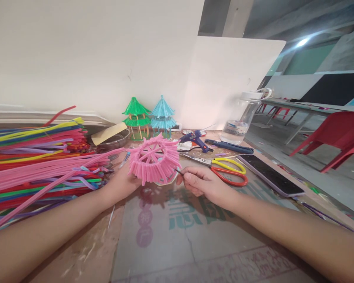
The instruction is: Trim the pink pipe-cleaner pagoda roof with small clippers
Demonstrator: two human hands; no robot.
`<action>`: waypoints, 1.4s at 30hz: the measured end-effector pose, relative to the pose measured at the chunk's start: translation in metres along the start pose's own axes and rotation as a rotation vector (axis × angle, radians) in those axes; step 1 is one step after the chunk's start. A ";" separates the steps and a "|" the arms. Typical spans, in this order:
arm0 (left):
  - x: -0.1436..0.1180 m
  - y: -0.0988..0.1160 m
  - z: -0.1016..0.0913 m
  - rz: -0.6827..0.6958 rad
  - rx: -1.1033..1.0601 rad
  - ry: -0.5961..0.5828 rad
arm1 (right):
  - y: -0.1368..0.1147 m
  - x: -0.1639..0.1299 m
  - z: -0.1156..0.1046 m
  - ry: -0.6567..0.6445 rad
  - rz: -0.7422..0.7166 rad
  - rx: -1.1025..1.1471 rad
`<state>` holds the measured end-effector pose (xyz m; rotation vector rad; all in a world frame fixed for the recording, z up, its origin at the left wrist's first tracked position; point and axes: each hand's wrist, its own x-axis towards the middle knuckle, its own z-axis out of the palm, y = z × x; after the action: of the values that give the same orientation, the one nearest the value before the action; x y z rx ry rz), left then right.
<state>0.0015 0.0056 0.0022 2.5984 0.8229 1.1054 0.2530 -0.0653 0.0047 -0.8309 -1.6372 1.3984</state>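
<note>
The left hand (pixel 122 181) is closed around the near-left side of a pink pipe-cleaner roof (pixel 153 162), holding it up just above the desk (pixel 177 243). The roof is a fringed ring with spokes meeting at a hub; it is tipped so its open underside faces the person and a little upward, its axis running away toward the wall, the fringe hanging down at the near edge. One long pink pipe cleaner (pixel 61 181) trails from the roof's left side, slanting down and leftward past the left forearm. The right hand (pixel 202 184) sits just right of the roof, its fingers pinched together on a thin dark stick (pixel 179 171) whose tip touches the fringe. Left of the left hand lies a heap of coloured pipe cleaners (pixel 32 157). Beyond the right hand lie scissors (pixel 224 169) with yellow and red handles, a blue glue gun (pixel 196 139) and, further right, a phone (pixel 270 174). Past the roof stand a green pagoda (pixel 136 118) and a blue pagoda (pixel 163 116).
</note>
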 end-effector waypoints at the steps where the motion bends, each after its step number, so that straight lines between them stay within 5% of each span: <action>1: 0.000 -0.001 0.000 0.006 0.002 0.005 | 0.000 0.000 0.000 0.007 0.000 0.003; 42: 0.002 0.005 0.000 -0.010 -0.034 0.034 | -0.005 -0.001 0.003 0.013 0.024 -0.026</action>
<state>0.0049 0.0028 0.0050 2.5514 0.8165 1.1543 0.2508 -0.0689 0.0090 -0.8755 -1.6436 1.3878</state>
